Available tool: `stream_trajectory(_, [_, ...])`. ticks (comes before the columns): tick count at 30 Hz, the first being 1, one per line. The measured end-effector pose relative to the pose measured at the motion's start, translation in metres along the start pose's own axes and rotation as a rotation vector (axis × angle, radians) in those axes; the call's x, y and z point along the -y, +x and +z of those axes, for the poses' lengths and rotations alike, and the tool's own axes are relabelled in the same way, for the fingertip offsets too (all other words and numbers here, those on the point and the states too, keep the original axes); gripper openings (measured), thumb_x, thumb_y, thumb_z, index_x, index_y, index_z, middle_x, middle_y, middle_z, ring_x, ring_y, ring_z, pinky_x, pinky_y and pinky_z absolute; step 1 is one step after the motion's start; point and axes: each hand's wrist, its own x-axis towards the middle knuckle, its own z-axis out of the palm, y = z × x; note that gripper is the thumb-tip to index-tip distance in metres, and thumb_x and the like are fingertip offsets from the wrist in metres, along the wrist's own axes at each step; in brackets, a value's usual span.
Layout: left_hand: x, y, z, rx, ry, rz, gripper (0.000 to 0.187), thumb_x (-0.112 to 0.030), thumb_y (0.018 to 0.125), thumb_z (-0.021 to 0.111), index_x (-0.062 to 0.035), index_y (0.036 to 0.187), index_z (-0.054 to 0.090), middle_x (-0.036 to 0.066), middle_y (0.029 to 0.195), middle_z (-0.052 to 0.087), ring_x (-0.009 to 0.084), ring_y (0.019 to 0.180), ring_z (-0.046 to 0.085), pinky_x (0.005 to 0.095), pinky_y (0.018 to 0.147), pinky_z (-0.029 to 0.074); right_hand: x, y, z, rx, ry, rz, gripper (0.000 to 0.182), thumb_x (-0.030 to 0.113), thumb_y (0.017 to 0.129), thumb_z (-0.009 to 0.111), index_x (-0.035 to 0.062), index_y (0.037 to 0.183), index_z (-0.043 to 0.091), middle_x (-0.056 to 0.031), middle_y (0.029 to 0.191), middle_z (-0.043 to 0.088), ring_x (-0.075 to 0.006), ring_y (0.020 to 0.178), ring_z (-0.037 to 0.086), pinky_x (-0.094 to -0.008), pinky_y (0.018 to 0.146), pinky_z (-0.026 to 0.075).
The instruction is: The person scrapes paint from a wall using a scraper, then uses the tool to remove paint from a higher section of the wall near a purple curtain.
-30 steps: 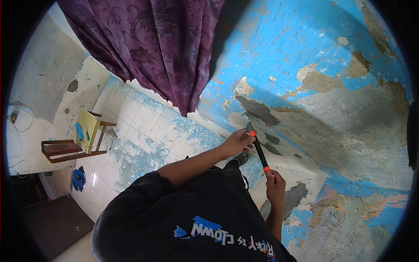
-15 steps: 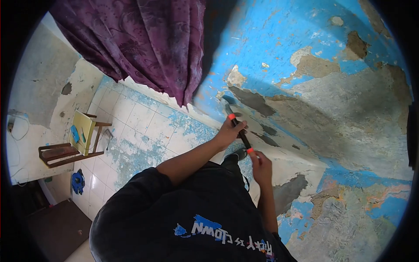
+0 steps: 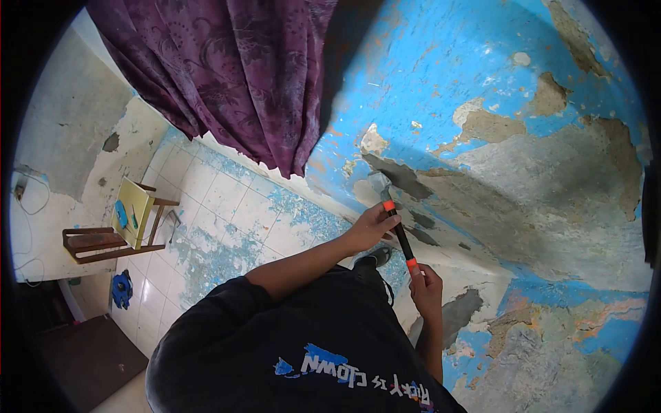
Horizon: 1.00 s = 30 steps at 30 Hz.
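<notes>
A long-handled scraper (image 3: 400, 233) with a black handle, orange bands and a grey metal head is held in both hands. My left hand (image 3: 372, 227) is closed round the handle near the upper orange band, just below the head. Lower down, my right hand (image 3: 426, 289) grips the handle's end at the other orange band. The metal head lies against or close to the blue, peeling wall (image 3: 413, 69), beside a dark grey bare patch (image 3: 399, 177). Whether it touches the wall I cannot tell.
A purple curtain (image 3: 255, 82) hangs at the upper left. On the tiled floor (image 3: 219, 182) with blue flakes stands a wooden chair (image 3: 144, 213) holding small blue items. A blue object (image 3: 122, 289) lies beside it. A dark brown panel (image 3: 96, 361) is at the lower left.
The scraper and both hands have moved down and slightly right in view. The metal head now shows its flat face more. Both hands keep their hold.
</notes>
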Motion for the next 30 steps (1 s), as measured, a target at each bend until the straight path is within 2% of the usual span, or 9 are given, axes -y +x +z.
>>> stream_trajectory(3, [-0.015, -0.01, 0.006, -0.007, -0.002, 0.099, 0.033, -0.028, 0.101, 0.054, -0.0064, 0.125, 0.049, 0.002, 0.101, 0.063, 0.0111, 0.094, 0.062, 0.0303, 0.077, 0.052, 0.008, -0.01, 0.012, 0.073, 0.112, 0.036, 0.024, 0.025, 0.099, 0.056, 0.0016, 0.105, 0.059, 0.0041, 0.057, 0.045, -0.0023, 0.046, 0.038, -0.021, 0.041, 0.028])
stream_trajectory(6, [-0.046, -0.025, 0.012, 0.044, -0.005, 0.153, 0.037, -0.025, 0.103, 0.049, -0.0069, 0.135, 0.046, 0.003, 0.104, 0.062, 0.0128, 0.098, 0.061, 0.0314, 0.086, 0.051, 0.012, -0.018, 0.029, 0.146, 0.238, 0.013, 0.027, 0.029, 0.099, 0.057, 0.0035, 0.109, 0.058, 0.0042, 0.056, 0.045, -0.0033, 0.046, 0.042, -0.0202, 0.042, 0.032])
stream_trajectory(9, [-0.06, -0.027, 0.011, 0.107, 0.024, 0.206, 0.035, -0.025, 0.104, 0.046, -0.0073, 0.135, 0.047, 0.004, 0.103, 0.062, 0.0121, 0.097, 0.06, 0.0313, 0.087, 0.05, 0.004, -0.017, 0.048, 0.172, 0.34, -0.065, 0.03, 0.033, 0.101, 0.053, 0.004, 0.108, 0.058, 0.0024, 0.058, 0.047, -0.004, 0.046, 0.042, -0.0205, 0.042, 0.034])
stream_trajectory(12, [-0.061, -0.022, 0.01, 0.119, 0.033, 0.185, 0.034, -0.028, 0.105, 0.045, -0.0076, 0.132, 0.048, 0.004, 0.103, 0.062, 0.0126, 0.095, 0.061, 0.0313, 0.087, 0.05, 0.0, -0.016, 0.067, 0.153, 0.336, -0.075, 0.033, 0.036, 0.102, 0.049, 0.0033, 0.107, 0.056, 0.0012, 0.061, 0.048, -0.0049, 0.047, 0.042, -0.0213, 0.043, 0.035])
stream_trajectory(15, [-0.063, -0.024, 0.013, 0.07, -0.042, 0.183, 0.028, -0.028, 0.104, 0.047, -0.0039, 0.117, 0.053, 0.004, 0.095, 0.063, 0.0106, 0.088, 0.059, 0.0282, 0.08, 0.049, -0.013, -0.006, 0.078, 0.175, 0.42, -0.081, 0.032, 0.034, 0.103, 0.046, 0.0032, 0.105, 0.056, 0.0005, 0.062, 0.047, -0.0066, 0.047, 0.041, -0.0227, 0.043, 0.035])
stream_trajectory(18, [-0.078, -0.024, 0.013, 0.088, -0.04, 0.233, 0.029, -0.029, 0.104, 0.047, -0.0037, 0.116, 0.052, 0.005, 0.095, 0.063, 0.0117, 0.086, 0.061, 0.0288, 0.079, 0.05, -0.005, -0.005, 0.095, 0.159, 0.431, -0.119, 0.034, 0.035, 0.104, 0.044, 0.0028, 0.103, 0.055, -0.0005, 0.061, 0.047, -0.0079, 0.048, 0.042, -0.024, 0.043, 0.036])
stream_trajectory(21, [-0.087, -0.018, 0.006, 0.106, 0.041, 0.235, 0.033, -0.032, 0.105, 0.044, -0.0053, 0.125, 0.048, 0.007, 0.099, 0.063, 0.0149, 0.092, 0.062, 0.0329, 0.082, 0.053, 0.001, -0.003, 0.106, 0.172, 0.406, -0.171, 0.038, 0.038, 0.104, 0.04, 0.0024, 0.101, 0.054, -0.0011, 0.06, 0.047, -0.0082, 0.046, 0.042, -0.0239, 0.043, 0.036])
stream_trajectory(27, [-0.083, -0.019, 0.004, 0.051, 0.098, 0.254, 0.03, -0.031, 0.105, 0.044, -0.0051, 0.12, 0.049, 0.007, 0.1, 0.063, 0.0148, 0.089, 0.063, 0.0319, 0.081, 0.053, -0.008, 0.004, 0.125, 0.167, 0.38, -0.152, 0.045, 0.045, 0.104, 0.035, 0.0032, 0.097, 0.051, -0.0031, 0.058, 0.045, -0.0115, 0.043, 0.042, -0.0257, 0.04, 0.036])
stream_trajectory(30, [-0.096, -0.019, 0.006, 0.018, 0.071, 0.342, 0.025, -0.028, 0.104, 0.046, -0.0036, 0.109, 0.049, 0.006, 0.094, 0.064, 0.0127, 0.085, 0.062, 0.0289, 0.076, 0.052, 0.009, 0.01, 0.134, 0.16, 0.375, -0.182, 0.047, 0.046, 0.104, 0.033, 0.0034, 0.096, 0.051, -0.0029, 0.057, 0.044, -0.0115, 0.043, 0.042, -0.0257, 0.04, 0.036])
